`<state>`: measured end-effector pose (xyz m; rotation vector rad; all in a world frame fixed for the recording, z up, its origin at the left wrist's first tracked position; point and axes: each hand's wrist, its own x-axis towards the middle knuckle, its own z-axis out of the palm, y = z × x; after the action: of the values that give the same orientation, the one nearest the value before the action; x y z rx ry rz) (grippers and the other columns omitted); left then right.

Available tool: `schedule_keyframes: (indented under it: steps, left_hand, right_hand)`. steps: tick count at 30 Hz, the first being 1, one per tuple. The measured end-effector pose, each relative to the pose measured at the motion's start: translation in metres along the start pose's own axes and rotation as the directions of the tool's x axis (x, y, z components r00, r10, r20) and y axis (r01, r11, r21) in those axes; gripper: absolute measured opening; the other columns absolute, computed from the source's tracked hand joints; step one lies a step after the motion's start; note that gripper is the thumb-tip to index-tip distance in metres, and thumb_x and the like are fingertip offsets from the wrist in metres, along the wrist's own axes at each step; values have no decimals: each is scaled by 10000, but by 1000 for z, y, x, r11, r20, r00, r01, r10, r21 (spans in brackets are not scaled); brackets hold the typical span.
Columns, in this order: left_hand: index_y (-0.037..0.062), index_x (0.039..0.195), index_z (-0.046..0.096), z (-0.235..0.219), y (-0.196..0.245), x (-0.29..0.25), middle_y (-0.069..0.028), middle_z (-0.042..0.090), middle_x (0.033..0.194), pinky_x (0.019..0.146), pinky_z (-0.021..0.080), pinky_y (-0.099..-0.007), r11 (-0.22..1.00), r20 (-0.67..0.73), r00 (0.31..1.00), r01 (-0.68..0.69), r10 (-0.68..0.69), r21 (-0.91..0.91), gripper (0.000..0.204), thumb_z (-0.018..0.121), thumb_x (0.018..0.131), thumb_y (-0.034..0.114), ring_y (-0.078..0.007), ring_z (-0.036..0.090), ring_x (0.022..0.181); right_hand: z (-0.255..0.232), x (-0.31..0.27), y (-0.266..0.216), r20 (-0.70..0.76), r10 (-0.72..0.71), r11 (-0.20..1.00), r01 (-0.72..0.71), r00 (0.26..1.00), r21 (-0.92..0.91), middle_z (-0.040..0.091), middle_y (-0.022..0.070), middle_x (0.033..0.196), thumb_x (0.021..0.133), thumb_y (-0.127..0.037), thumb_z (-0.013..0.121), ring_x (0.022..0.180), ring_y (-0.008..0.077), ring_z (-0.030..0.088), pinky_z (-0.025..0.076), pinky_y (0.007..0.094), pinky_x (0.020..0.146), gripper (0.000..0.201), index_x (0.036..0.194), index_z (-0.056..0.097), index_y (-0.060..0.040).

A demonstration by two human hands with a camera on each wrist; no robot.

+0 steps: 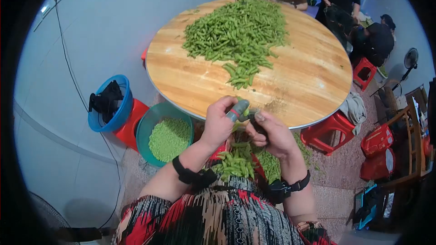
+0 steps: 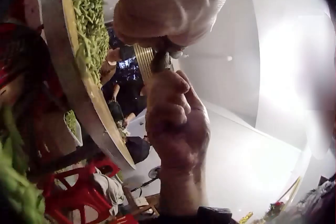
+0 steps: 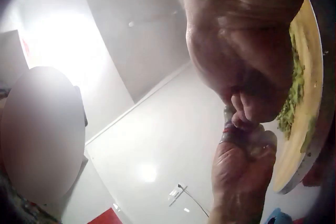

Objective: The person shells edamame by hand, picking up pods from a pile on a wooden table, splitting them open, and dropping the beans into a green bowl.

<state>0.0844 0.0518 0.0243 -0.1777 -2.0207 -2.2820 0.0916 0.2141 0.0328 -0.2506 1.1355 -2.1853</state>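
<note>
Both hands meet above the lap at the near edge of the round wooden table point(image 1: 313, 77). The left hand point(image 1: 217, 120), with a grey covering on its thumb or a finger, pinches a green pod point(image 1: 245, 111). Close beside it the right hand point(image 1: 274, 136) has curled fingers and thumb at the pod's other side; a dark covering shows on one finger. In the left wrist view the right hand point(image 2: 176, 124) is seen with folded fingers. Loose pods point(image 1: 234, 163) lie on the lap, and a large heap of pods point(image 1: 236, 27) covers the table's far part.
A green basin point(image 1: 142, 136) of shelled beans stands at the left, near a blue basin point(image 1: 94, 120) on a red stool point(image 1: 131, 124). Another red stool point(image 1: 329, 132) stands under the table's right edge. Other people are at the far side; a fan point(image 1: 411, 58) stands at the right.
</note>
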Motion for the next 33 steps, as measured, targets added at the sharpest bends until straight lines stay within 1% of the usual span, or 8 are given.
schedule_keyframes:
  steps: [8,10,16,19,22,28,32,33]
  left_hand:
    - [19,873,555,3,-26,35,-8,561,713,571,448,-209,995,122,993,-13,1,100,132,569,878,150,-82,547,612]
    - [7,923,547,0,-20,42,-36,577,770,602,452,-218,847,403,883,395,-242,-356,165,549,890,168,-105,569,659]
    - [10,945,539,-10,-28,68,-20,573,843,691,449,-226,733,536,829,464,-160,-497,149,569,866,133,-89,548,757]
    - [37,926,522,3,-18,66,10,568,790,609,423,-187,919,366,882,369,-298,-141,149,603,811,-13,-35,522,702]
    - [31,937,513,-3,-23,71,6,571,781,620,431,-180,984,324,929,164,-179,73,166,610,810,-10,-31,537,723]
    - [10,1046,494,-16,-15,75,2,553,758,612,423,-190,959,415,868,278,-273,50,270,615,805,-12,-42,520,691]
    - [3,1122,474,-11,-17,73,-19,562,766,626,438,-214,887,351,890,387,-289,-252,359,617,794,-19,-63,541,728]
    - [-1,1108,497,-5,-17,70,-36,579,788,641,450,-231,989,134,981,148,-144,-24,340,613,789,-24,-79,557,758]
  right_hand:
    - [-19,24,-1,-250,-22,1000,26,968,10,475,16,638,944,-181,434,452,26,305,246,159,391,116,928,476,-74]
    - [-27,27,-4,-213,42,990,-13,976,138,479,20,640,942,-177,440,433,24,297,236,154,379,111,950,481,-74]
    - [-33,40,-14,-75,143,929,-108,987,355,490,26,630,931,-143,466,414,25,310,238,154,369,95,981,496,-67]
    - [-44,53,6,-253,-333,849,172,909,-500,494,-18,619,876,-39,445,493,23,394,306,174,429,86,849,526,-42]
    - [-61,53,2,-152,-376,581,105,914,-807,502,-23,615,846,-17,439,496,18,410,303,168,424,102,853,538,-38]
    - [-57,51,-25,-133,161,987,-158,978,29,484,-31,578,872,-68,480,472,14,396,290,170,404,73,866,538,-24]
    - [-47,57,-15,-208,80,996,-88,975,-31,486,-31,568,883,-95,492,476,24,405,300,183,414,99,844,539,-18]
    - [-48,61,-8,-295,-86,966,7,952,-257,484,-33,566,878,-88,499,487,27,407,309,192,425,101,821,539,-15]
